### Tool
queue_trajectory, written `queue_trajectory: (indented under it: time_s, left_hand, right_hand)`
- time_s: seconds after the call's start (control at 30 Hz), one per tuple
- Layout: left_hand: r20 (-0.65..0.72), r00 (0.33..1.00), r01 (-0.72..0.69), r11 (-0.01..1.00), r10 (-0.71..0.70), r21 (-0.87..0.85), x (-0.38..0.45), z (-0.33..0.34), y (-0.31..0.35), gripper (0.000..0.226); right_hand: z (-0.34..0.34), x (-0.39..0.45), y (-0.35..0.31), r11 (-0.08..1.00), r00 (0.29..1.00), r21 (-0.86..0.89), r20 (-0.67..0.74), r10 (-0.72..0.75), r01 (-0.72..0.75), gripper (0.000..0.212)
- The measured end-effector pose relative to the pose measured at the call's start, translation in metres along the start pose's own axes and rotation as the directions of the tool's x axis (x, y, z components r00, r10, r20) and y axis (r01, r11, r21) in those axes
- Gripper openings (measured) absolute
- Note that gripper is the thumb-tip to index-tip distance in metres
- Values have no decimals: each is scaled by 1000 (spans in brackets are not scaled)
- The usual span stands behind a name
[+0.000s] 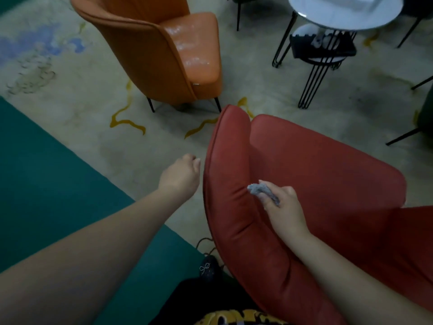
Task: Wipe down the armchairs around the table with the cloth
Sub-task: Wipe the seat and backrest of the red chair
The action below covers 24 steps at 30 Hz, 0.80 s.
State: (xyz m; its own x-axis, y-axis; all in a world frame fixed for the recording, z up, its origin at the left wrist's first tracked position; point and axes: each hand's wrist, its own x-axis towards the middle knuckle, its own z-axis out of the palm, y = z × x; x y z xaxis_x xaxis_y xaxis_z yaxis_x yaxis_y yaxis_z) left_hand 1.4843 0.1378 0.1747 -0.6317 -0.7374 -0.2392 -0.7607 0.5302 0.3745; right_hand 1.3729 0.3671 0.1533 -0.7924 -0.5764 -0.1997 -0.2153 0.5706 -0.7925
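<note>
A red armchair stands right in front of me, seen from above its left side. My right hand grips a small bunched grey cloth and hovers over the crease between the chair's left arm and its seat. My left hand hangs in the air just left of the chair's arm, fingers loosely curled, holding nothing. An orange armchair stands farther off at the upper left, its seat glossy with wet streaks.
A round white table on black wire legs stands at the top right, with a black stool under it. Dark chair legs show at the right edge. A teal carpet band runs along the left. My dark shoe is near the red chair's base.
</note>
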Motion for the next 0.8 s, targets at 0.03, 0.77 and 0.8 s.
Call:
queue_trajectory:
  time_s: [0.03,0.77,0.8]
  left_hand:
    - [4,1000,-14,999,14,48,-11,-6,-6,40]
    - [199,936,-351,827,292,439,-4,-142,-251,50]
    - [202,932,-362,822,302,440,1,-148,-260,51]
  right_hand:
    - [-2,-6,-3,1000,1000,-5,0,9,-9,34]
    - [196,30,-214,989,994,146,-102,25,-9,24]
    - [202,32,-223,989,993,147,-114,24,-7,23]
